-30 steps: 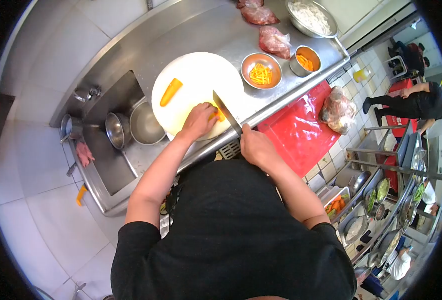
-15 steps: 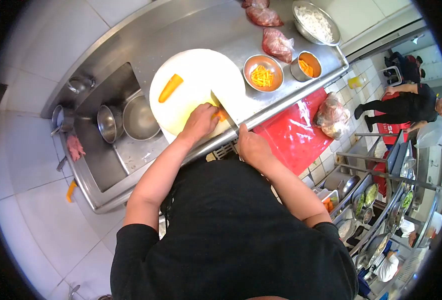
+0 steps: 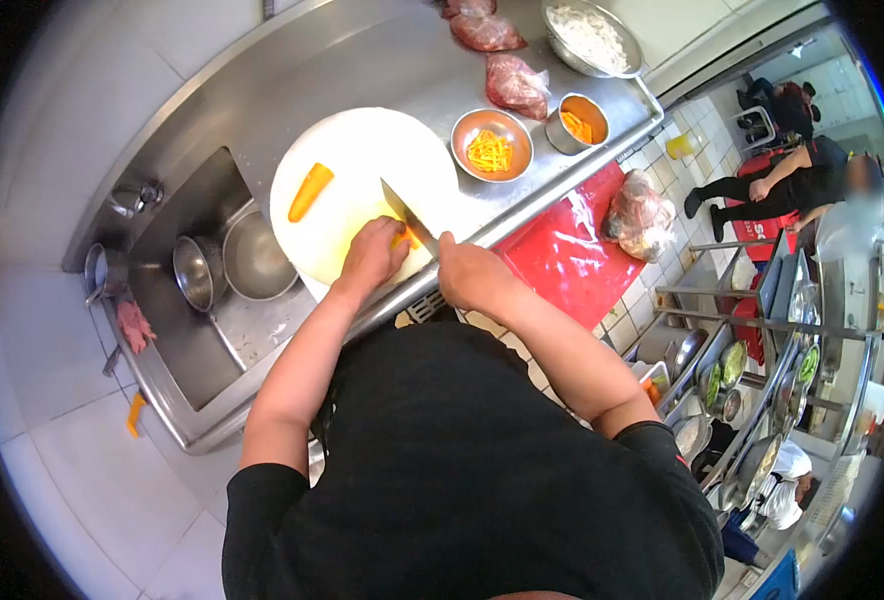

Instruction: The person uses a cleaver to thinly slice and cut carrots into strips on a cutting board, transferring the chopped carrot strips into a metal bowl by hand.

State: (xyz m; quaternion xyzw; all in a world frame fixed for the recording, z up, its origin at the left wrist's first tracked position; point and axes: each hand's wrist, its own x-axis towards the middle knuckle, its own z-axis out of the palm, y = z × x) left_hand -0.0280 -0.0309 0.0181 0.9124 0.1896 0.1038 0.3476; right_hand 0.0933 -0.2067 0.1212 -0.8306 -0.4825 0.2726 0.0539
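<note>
My left hand [image 3: 372, 255] presses with curled fingers on carrot pieces [image 3: 409, 238] near the front edge of the round white cutting board [image 3: 362, 135]. My right hand [image 3: 470, 272] is closed round the handle of a knife [image 3: 407, 212], whose blade lies over the board just right of the carrot pieces. A larger piece of carrot [image 3: 310, 192] rests on the board's left part. Right of the board, a metal bowl [image 3: 492, 145] holds thin carrot strips, and beside it a metal container [image 3: 577, 124] holds thicker carrot pieces.
A sink [image 3: 197, 345] with metal bowls is at left. Bagged meat [image 3: 517, 85] and a bowl of white strips [image 3: 590, 40] stand at the counter's back. Below right are a red surface [image 3: 572, 250] and a filled bag [image 3: 640, 215]. Other people and shelves are farther right.
The view has shifted, so the counter appears farther left. Both hands remain at the carrot pieces, with the knife still in my right hand.
</note>
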